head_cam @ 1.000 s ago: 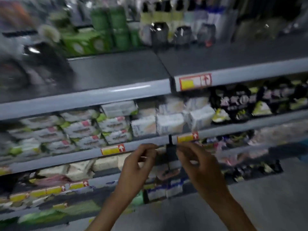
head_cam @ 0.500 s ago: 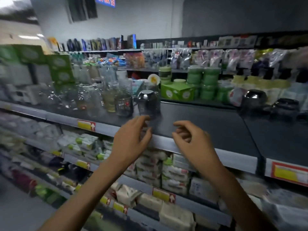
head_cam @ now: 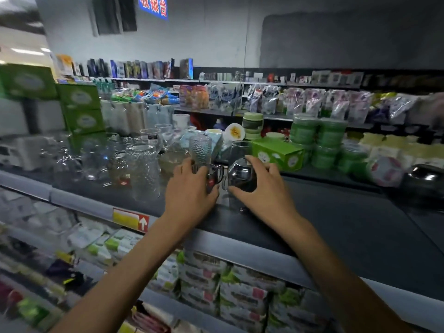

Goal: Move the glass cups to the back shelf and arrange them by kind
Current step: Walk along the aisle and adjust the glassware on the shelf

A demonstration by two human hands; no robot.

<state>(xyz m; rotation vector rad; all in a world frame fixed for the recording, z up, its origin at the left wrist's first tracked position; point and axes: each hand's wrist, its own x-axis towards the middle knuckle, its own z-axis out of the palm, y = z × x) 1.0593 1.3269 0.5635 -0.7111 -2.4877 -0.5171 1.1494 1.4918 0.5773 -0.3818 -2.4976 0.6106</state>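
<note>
Glass mug (head_cam: pixel 213 175) gripped by left hand (head_cam: pixel 189 192), dark cup (head_cam: pixel 240 176) clasped by right hand (head_cam: pixel 265 188), side by side on shelf (head_cam: pixel 336 224)

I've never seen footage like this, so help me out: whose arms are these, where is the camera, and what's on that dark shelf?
There is no machine here. A person wears a wide-angle camera on the head, so you look down their own arms at a shop shelf. The left hand wraps a small glass mug with a handle. The right hand closes around a dark rounded glass cup. Both cups appear to stand on the shelf. Left of them is a cluster of clear glass cups. Behind sit green boxes and stacked green tubs.
</note>
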